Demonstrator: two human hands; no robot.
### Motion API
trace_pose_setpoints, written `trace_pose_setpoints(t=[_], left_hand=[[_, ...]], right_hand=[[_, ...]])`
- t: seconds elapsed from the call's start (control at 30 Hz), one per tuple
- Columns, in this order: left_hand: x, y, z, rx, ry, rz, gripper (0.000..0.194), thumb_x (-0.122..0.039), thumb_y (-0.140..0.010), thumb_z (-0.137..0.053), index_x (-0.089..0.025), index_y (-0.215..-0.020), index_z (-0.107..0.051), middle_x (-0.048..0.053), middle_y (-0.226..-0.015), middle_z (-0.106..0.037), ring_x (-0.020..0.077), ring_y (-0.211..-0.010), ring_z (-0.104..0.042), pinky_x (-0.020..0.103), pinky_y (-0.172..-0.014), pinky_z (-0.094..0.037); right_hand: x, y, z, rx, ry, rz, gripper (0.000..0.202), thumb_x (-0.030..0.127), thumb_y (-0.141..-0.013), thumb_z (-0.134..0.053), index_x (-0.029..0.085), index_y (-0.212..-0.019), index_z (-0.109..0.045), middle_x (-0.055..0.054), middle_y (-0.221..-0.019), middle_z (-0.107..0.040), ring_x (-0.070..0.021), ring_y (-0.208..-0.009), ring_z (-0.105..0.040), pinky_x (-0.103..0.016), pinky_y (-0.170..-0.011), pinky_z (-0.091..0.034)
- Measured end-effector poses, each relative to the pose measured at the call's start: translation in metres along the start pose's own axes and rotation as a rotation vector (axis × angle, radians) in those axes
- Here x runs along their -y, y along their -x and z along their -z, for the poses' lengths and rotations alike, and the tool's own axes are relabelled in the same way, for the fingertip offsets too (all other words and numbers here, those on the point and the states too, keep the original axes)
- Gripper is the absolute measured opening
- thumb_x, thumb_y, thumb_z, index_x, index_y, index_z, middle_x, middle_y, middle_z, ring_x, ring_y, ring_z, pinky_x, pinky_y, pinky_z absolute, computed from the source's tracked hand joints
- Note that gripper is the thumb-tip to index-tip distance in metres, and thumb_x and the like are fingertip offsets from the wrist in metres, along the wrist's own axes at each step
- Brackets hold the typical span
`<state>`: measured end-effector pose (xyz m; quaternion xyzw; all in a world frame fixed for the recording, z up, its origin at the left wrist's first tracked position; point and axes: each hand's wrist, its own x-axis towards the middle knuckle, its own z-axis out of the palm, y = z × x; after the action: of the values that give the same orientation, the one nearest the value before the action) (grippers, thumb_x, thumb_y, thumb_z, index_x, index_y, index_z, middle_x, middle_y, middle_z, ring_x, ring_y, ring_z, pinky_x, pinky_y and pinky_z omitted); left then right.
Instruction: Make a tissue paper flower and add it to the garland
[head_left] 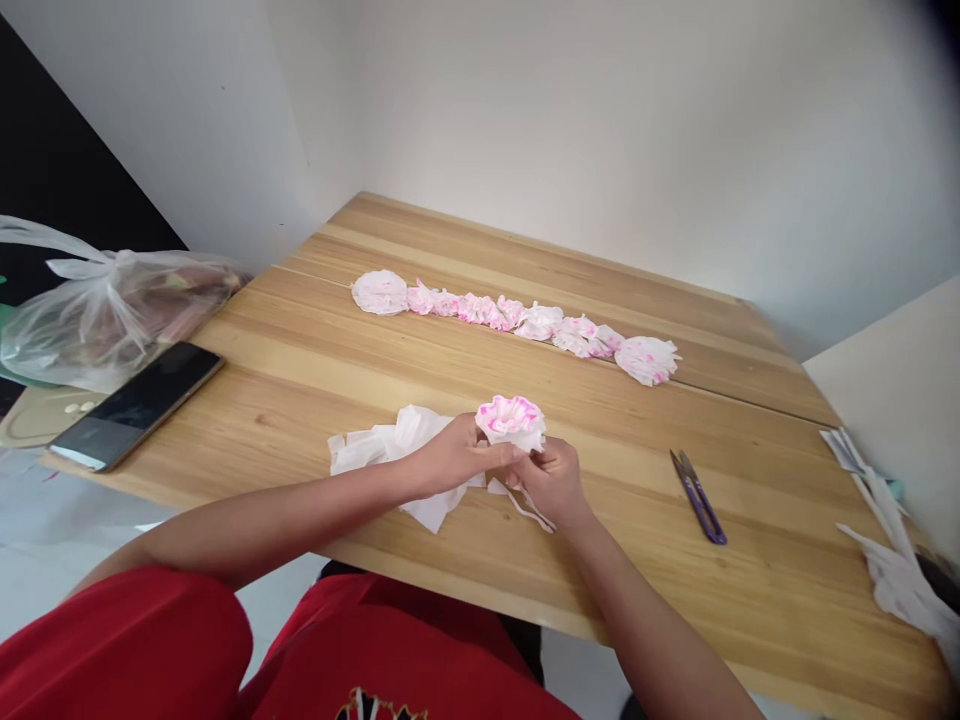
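A ruffled pink and white paper flower [511,420] is held upright above the wooden table [300,400]. My left hand [461,455] wraps round its left side and base, thumb across the front. At the flower's lower right, my right hand [553,480] is closed in a pinch on its base, and a thin white strip [531,512] hangs below the fingers. White paper sheets [405,440] lie under and beside my left hand. Farther back, a row of pink and white ruffled flowers [495,312] stretches across the table, with a rounder one at each end.
Purple-handled snips [699,500] lie at the right with slightly parted blades. A phone [139,405] rests at the left edge beside a clear plastic bag [112,310]. White plastic or paper scraps [892,570] hang over the right edge. Walls border the table's far side.
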<state>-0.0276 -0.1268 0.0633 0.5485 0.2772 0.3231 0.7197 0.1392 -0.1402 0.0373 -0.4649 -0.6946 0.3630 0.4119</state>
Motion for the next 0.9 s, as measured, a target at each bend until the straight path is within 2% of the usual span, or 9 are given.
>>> trace_pose_setpoints(t=[0.17, 0.23, 0.3, 0.4, 0.5, 0.63, 0.7, 0.83, 0.9], left_hand=[[-0.002, 0.006, 0.004, -0.098, -0.168, -0.086, 0.033, -0.045, -0.084, -0.064, -0.012, -0.079, -0.064, 0.006, -0.080, -0.067, 0.0158, -0.075, -0.061, 0.026, -0.070, -0.048], [0.000, 0.006, 0.005, -0.123, -0.230, -0.175, 0.032, -0.044, -0.085, -0.064, -0.013, -0.085, -0.066, 0.009, -0.095, -0.068, 0.0184, -0.087, -0.063, 0.028, -0.079, -0.049], [0.002, 0.006, 0.006, -0.108, -0.262, -0.249, 0.032, -0.045, -0.085, -0.064, -0.014, -0.080, -0.067, 0.011, -0.106, -0.068, 0.0210, -0.101, -0.062, 0.030, -0.090, -0.047], [0.005, 0.005, 0.008, -0.081, -0.246, -0.283, 0.033, -0.044, -0.086, -0.063, -0.014, -0.072, -0.068, 0.011, -0.105, -0.069, 0.0215, -0.106, -0.061, 0.031, -0.095, -0.046], [0.011, 0.004, 0.009, -0.087, -0.213, -0.293, 0.029, -0.041, -0.087, -0.063, -0.015, -0.081, -0.072, 0.010, -0.102, -0.070, 0.0210, -0.103, -0.062, 0.031, -0.093, -0.047], [0.017, 0.004, 0.009, -0.123, -0.162, -0.283, 0.030, -0.042, -0.087, -0.063, -0.014, -0.081, -0.072, 0.008, -0.088, -0.070, 0.0182, -0.085, -0.064, 0.028, -0.077, -0.050], [0.016, 0.005, 0.009, -0.121, -0.145, -0.242, 0.031, -0.043, -0.087, -0.062, -0.014, -0.080, -0.071, 0.008, -0.090, -0.070, 0.0171, -0.081, -0.064, 0.028, -0.075, -0.050], [0.011, 0.004, 0.009, -0.111, -0.176, -0.123, 0.028, -0.040, -0.082, -0.069, -0.015, -0.093, -0.070, 0.009, -0.115, -0.067, 0.0210, -0.100, -0.064, 0.031, -0.090, -0.049], [0.011, 0.002, 0.009, -0.128, -0.171, -0.091, 0.038, -0.037, -0.077, -0.074, -0.015, -0.106, -0.066, 0.010, -0.119, -0.065, 0.0222, -0.107, -0.062, 0.033, -0.096, -0.047]], right_hand=[[-0.004, 0.000, 0.000, 0.032, 0.020, 0.006, 0.040, 0.032, -0.084, -0.057, 0.020, -0.046, -0.055, 0.003, -0.043, -0.057, -0.0090, -0.040, -0.049, -0.021, -0.045, -0.037], [-0.006, -0.001, 0.000, 0.039, 0.026, 0.023, 0.037, 0.026, -0.082, -0.056, 0.020, -0.046, -0.055, 0.003, -0.044, -0.058, -0.0091, -0.041, -0.050, -0.021, -0.046, -0.037], [-0.008, -0.001, 0.000, 0.051, 0.036, 0.058, 0.034, 0.022, -0.080, -0.055, 0.020, -0.046, -0.055, 0.003, -0.044, -0.059, -0.0091, -0.041, -0.051, -0.021, -0.046, -0.037], [-0.008, -0.002, 0.001, 0.069, 0.080, 0.154, 0.034, 0.021, -0.080, -0.055, 0.020, -0.046, -0.056, 0.003, -0.044, -0.059, -0.0093, -0.042, -0.052, -0.022, -0.047, -0.037], [-0.004, -0.001, 0.002, 0.066, 0.146, 0.211, 0.039, 0.024, -0.083, -0.058, 0.020, -0.045, -0.056, 0.003, -0.041, -0.056, -0.0088, -0.040, -0.049, -0.022, -0.048, -0.037], [0.001, -0.001, 0.001, 0.097, 0.097, 0.138, 0.042, 0.024, -0.086, -0.057, 0.020, -0.045, -0.054, 0.005, -0.038, -0.052, -0.0074, -0.036, -0.045, -0.021, -0.046, -0.036], [0.001, -0.001, -0.001, 0.110, 0.056, 0.076, 0.043, 0.026, -0.087, -0.056, 0.020, -0.045, -0.053, 0.004, -0.039, -0.052, -0.0075, -0.035, -0.045, -0.021, -0.044, -0.035], [-0.004, -0.002, -0.001, -0.002, 0.026, -0.052, 0.041, 0.035, -0.084, -0.059, 0.020, -0.046, -0.054, 0.003, -0.043, -0.056, -0.0104, -0.042, -0.051, -0.022, -0.045, -0.038], [-0.006, -0.002, 0.001, -0.058, 0.012, -0.107, 0.042, 0.040, -0.082, -0.062, 0.019, -0.047, -0.055, 0.002, -0.044, -0.057, -0.0111, -0.043, -0.052, -0.023, -0.046, -0.039]])
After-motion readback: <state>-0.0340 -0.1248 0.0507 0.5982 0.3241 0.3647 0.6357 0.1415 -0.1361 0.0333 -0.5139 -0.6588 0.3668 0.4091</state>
